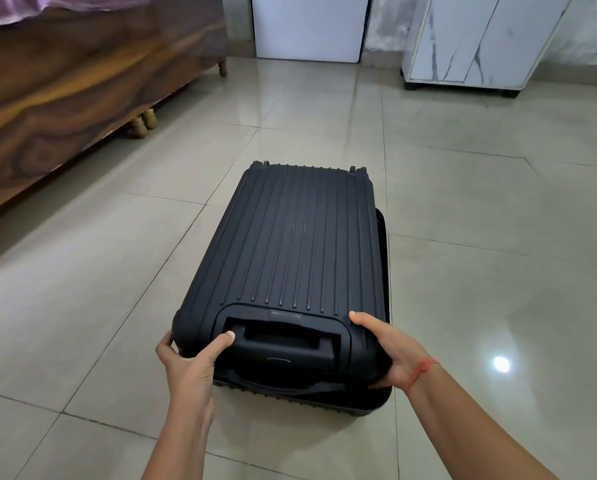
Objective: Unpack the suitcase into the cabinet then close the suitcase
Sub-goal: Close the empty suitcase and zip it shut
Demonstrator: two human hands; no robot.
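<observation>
1. Left hand [189,358] grips the ribbed black hard-shell suitcase [290,258] at its near left corner.
2. Right hand [390,355] grips the near right corner (thumb on top).
3. Suitcase lies flat on the floor tiles [463,209].

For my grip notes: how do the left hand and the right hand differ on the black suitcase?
The left hand grips the near left corner of the suitcase; the right hand grips the near right corner. The right wrist wears a red thread; the left wrist is bare. The left thumb reaches the handle recess; the right thumb does not. Both keep the thumb on top.
</observation>
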